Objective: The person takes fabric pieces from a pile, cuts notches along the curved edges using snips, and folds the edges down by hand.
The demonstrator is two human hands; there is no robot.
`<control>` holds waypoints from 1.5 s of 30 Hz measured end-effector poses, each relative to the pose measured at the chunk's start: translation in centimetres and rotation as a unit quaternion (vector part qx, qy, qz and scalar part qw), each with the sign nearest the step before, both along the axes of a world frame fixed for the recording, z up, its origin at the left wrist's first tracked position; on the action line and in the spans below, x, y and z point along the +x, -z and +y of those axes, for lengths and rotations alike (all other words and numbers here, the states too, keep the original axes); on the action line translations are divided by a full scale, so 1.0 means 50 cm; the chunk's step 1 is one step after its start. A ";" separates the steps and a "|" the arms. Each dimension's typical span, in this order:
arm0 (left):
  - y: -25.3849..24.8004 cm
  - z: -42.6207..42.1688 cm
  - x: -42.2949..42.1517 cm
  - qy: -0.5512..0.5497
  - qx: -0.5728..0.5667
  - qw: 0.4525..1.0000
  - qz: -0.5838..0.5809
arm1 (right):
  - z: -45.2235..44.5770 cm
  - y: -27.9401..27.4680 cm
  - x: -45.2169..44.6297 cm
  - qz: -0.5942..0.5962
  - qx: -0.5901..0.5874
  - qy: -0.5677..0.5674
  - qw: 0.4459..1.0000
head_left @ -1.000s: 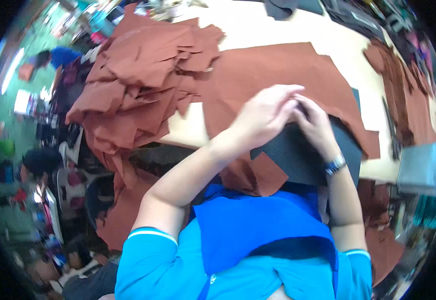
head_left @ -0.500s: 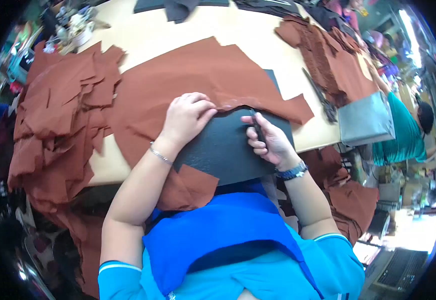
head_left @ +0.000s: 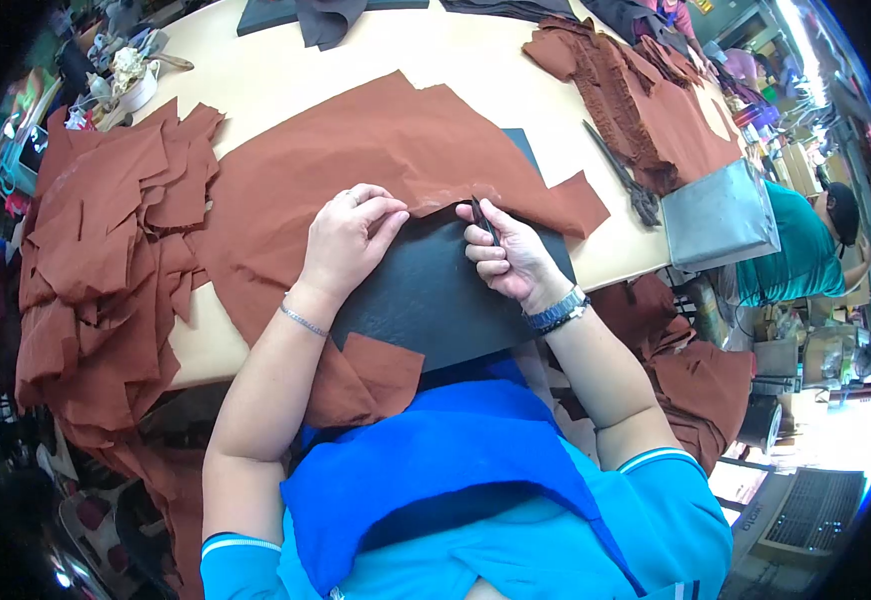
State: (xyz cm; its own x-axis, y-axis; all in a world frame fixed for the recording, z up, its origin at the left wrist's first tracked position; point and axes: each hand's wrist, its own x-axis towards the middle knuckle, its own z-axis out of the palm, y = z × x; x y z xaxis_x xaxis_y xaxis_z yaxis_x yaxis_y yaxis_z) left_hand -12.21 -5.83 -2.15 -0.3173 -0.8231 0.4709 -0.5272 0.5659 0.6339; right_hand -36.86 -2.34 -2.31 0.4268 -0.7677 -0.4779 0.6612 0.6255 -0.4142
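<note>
A large reddish-brown cloth or leather piece lies across the table, partly over a black board. My left hand rests at its near edge, thumb and fingertips pinched together there. A slim black tool with a pointed tip is gripped in my right hand. Its tip points away from me, at the piece's edge; the exact kind is not clear. A loose flap of the brown material hangs by my left forearm, over the board's near edge.
Stacked brown pieces lie at the left, and gathered brown pieces at the right. Dark scissors and a grey metal box are on the right side. Beyond the box is a person in green. A white container stands far left.
The whole view has shifted, so the table and hands appear further left and a little higher. Both hands keep about the same hold near the brown piece's edge.
</note>
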 end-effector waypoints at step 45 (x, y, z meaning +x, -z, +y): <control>-0.095 -0.036 0.104 0.181 0.113 0.952 -0.220 | -0.006 -0.081 -0.132 0.492 -0.223 0.135 0.831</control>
State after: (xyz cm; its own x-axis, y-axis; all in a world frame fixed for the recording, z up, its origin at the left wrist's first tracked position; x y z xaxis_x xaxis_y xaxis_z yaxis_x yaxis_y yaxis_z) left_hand -7.03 -7.65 2.62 -0.7256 -0.6863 0.0501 -0.5660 0.6366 0.5239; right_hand -43.46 -2.66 1.74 -0.2180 -0.9663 -0.1369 -0.0427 0.1496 -0.9878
